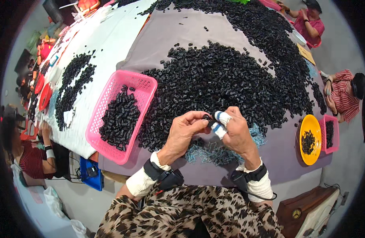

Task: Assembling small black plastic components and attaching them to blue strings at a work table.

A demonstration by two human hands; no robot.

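My left hand (185,130) pinches a small black ring-like piece (206,117) between thumb and fingers. Close against it is my right hand (237,133), its fingers bent together, two of them wrapped in white covers with blue stripes. Whether the right fingers also grip the black piece is too small to make out. Beyond both hands spreads a large heap of small black pieces (206,75). Under and beside my hands lie many thin, clear bluish bits (214,154). To the left, a pink plastic basket (98,139) contains more of the black pieces.
At the right a yellow plate (312,158) with dark bits stands next to a small pink basket (335,144). Co-workers sit along the right and left sides. A white-covered table (103,43) adjoins at left. A blue bin (87,176) is below its edge.
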